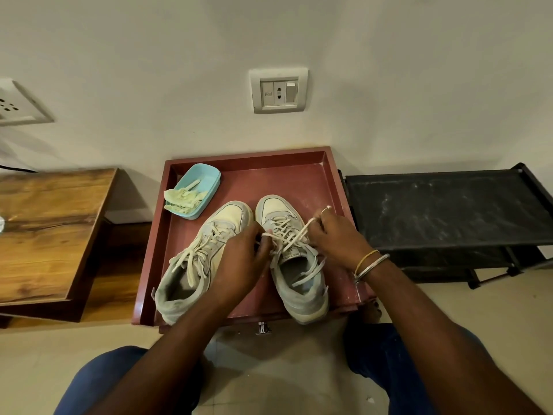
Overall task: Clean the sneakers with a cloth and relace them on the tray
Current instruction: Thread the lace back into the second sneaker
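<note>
Head view: pinches flat off-white lace ends [300, 233], one in left hand [244, 256], one in right hand [335, 238], over pale grey suede sneaker [299, 298] on red rimmed tray [299, 181]; risks uneven tension from a slipping pinch.

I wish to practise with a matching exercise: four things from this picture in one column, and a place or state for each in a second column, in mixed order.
Things:
1 cloth
2 blue dish
3 sneaker on the left
4 sneaker on the right

Places or states:
A its lace pinched by the left hand and the right hand
B far left corner of the tray
C loose lace ends, unheld
D crumpled in the dish

Pairs: 1-D, 2-B, 3-C, 4-A.
</note>
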